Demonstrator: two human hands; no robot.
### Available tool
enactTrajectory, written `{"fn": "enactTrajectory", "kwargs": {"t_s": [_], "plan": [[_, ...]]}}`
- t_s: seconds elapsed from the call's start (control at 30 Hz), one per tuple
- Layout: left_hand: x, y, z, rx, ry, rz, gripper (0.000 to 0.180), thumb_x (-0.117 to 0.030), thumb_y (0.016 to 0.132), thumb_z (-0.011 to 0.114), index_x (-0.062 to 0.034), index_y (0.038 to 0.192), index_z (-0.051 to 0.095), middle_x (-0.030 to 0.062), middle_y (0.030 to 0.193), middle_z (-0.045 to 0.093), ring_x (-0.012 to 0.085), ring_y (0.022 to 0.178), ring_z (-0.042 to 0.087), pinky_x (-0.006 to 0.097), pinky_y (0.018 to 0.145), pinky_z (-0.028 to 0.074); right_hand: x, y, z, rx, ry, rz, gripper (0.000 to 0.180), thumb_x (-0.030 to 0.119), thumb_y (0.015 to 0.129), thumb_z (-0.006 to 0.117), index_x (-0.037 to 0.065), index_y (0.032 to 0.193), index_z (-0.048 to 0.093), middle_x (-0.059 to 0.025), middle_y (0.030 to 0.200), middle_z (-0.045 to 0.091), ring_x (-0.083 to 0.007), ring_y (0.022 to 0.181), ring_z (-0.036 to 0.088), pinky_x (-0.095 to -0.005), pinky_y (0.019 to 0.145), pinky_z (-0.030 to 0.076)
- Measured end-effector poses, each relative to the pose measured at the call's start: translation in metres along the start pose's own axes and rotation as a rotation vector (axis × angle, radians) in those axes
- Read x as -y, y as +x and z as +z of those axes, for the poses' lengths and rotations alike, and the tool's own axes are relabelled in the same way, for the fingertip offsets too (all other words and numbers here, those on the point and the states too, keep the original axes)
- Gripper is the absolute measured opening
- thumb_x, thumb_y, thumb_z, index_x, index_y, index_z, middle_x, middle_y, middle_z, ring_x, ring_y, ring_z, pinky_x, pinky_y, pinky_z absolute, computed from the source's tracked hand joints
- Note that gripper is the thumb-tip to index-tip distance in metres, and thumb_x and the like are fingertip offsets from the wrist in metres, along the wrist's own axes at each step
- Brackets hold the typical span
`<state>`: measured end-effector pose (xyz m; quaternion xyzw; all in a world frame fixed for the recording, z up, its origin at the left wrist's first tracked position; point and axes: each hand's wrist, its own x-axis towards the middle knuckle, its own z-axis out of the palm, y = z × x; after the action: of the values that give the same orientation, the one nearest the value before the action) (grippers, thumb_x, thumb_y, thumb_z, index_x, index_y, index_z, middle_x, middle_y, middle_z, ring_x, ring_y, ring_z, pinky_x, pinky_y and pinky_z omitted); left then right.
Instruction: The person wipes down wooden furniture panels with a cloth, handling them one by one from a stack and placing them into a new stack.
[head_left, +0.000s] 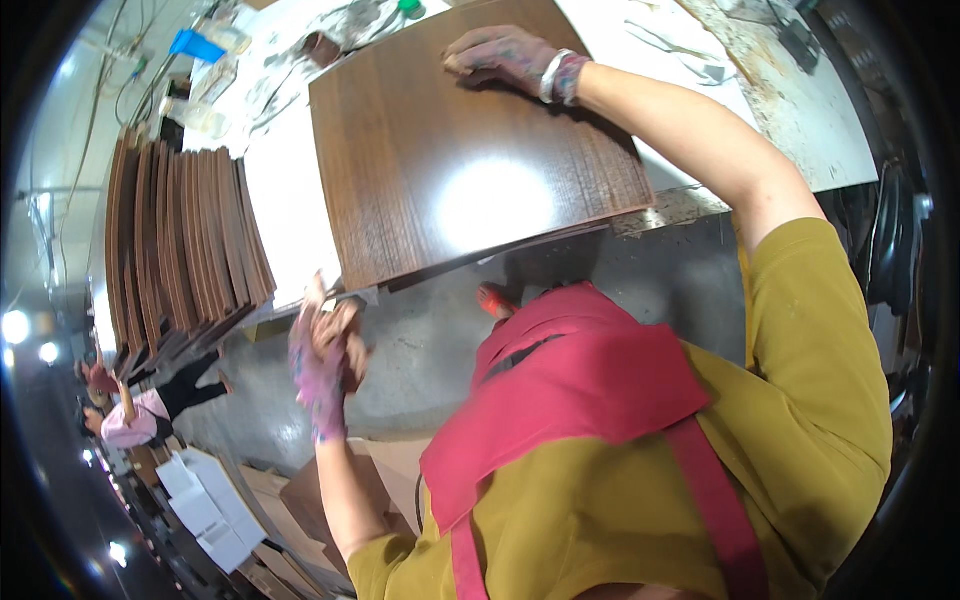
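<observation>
A dark brown wood-grain panel (400, 150) lies on the white-covered table, its near edge jutting over the front. On its far part rests my right hand (510, 62), in a stained purple glove with a white band at the wrist. The fingers are bent and drawn together; anything beneath them is hidden. Just off the panel's near left corner is my left hand (328, 360), also in a stained glove. Its fingers are curled and smeared by motion, so whether they hold anything is unclear.
A row of brown panels (185, 235) stands on edge at the left. Behind it are a blue container (197, 46), clear bottles (195, 117) and crumpled white cloth (270, 90). Cardboard (380, 470) lies on the floor below. Another person (140, 418) is far left.
</observation>
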<state>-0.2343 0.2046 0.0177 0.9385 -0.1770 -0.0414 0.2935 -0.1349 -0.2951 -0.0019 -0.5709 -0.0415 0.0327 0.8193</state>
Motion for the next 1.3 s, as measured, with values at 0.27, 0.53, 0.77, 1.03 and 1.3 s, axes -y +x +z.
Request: {"fn": "enactTrajectory", "kwargs": {"t_s": [0.27, 0.53, 0.77, 1.03, 1.3], "plan": [[-0.142, 0.019, 0.057, 0.04, 0.506, 0.048, 0.077, -0.02, 0.071, 0.068, -0.0198, 0.144, 0.047, 0.0136, 0.15, 0.039, 0.0336, 0.141, 0.032, 0.05, 0.118, 0.024, 0.006, -0.004, 0.014, -0.036, -0.012, 0.035, 0.025, 0.015, 0.085, 0.073, -0.001, 0.104, 0.068, -0.0079, 0.098, 0.069, -0.0166, 0.093, 0.066, -0.0322, 0.083, 0.056], [-0.049, 0.002, 0.03, -0.139, 0.519, 0.093, 0.072, -0.02, 0.074, 0.061, -0.0132, 0.144, 0.046, 0.0164, 0.144, 0.047, 0.0369, 0.129, 0.045, 0.047, 0.111, 0.031, 0.005, 0.001, 0.01, 0.01, -0.082, -0.008, 0.026, 0.015, 0.085, 0.074, -0.002, 0.104, 0.068, -0.0078, 0.099, 0.069, -0.0145, 0.093, 0.066, -0.0293, 0.082, 0.057], [-0.156, 0.005, 0.107, -0.199, 0.307, 0.263, 0.067, -0.037, 0.08, 0.06, -0.0125, 0.141, 0.049, 0.02, 0.143, 0.046, 0.0401, 0.134, 0.04, 0.05, 0.112, 0.028, 0.001, -0.002, 0.011, -0.005, -0.087, -0.007, 0.03, 0.014, 0.082, 0.076, -0.003, 0.106, 0.067, -0.008, 0.101, 0.071, -0.0151, 0.089, 0.068, -0.0277, 0.078, 0.058], [-0.278, 0.008, 0.185, 0.219, 0.348, 0.607, 0.078, -0.027, 0.076, 0.073, -0.0169, 0.147, 0.04, 0.0138, 0.156, 0.029, 0.0365, 0.144, 0.026, 0.055, 0.107, 0.034, -0.005, 0.003, 0.018, -0.021, -0.012, 0.042, 0.023, 0.01, 0.081, 0.076, -0.001, 0.099, 0.068, -0.0088, 0.093, 0.072, -0.0172, 0.079, 0.07, -0.0284, 0.069, 0.058], [-0.345, 0.021, 0.22, 0.377, -0.189, 1.034, 0.056, -0.018, 0.071, 0.072, -0.0142, 0.125, 0.059, 0.0109, 0.13, 0.054, 0.0317, 0.12, 0.051, 0.047, 0.102, 0.041, 0.055, -0.027, 0.009, 0.009, -0.046, -0.128, 0.022, 0.014, 0.081, 0.077, 0.002, 0.098, 0.07, -0.0056, 0.092, 0.069, -0.0135, 0.089, 0.065, -0.0291, 0.081, 0.054]]}}
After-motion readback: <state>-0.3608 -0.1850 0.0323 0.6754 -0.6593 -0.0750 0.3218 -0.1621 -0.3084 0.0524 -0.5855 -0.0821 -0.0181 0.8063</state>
